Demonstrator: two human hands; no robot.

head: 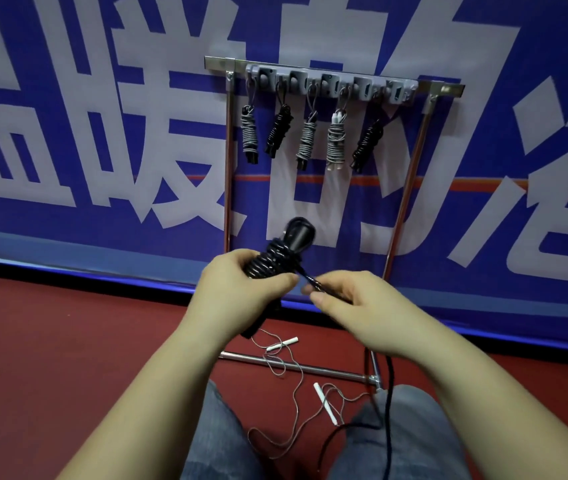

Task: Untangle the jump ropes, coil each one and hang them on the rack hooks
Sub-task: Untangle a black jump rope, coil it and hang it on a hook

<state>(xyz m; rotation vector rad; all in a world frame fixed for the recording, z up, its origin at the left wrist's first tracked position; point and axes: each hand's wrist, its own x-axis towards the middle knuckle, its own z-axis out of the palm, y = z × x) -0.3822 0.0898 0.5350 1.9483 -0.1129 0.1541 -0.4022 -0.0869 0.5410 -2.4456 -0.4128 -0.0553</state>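
Denim-clad knees (227,441) frame a loose white jump rope (293,375) on the floor. My left hand (241,292) grips the coiled black jump rope (275,258); my right hand (355,310) pinches its free cord below the rack (331,81).

Single head-worn view, facing forward and down, hands (296,296) close, rack (331,84) beyond

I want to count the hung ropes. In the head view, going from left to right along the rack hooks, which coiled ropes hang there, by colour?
Grey coil → black coil → grey coil → pale grey coil → black coil.
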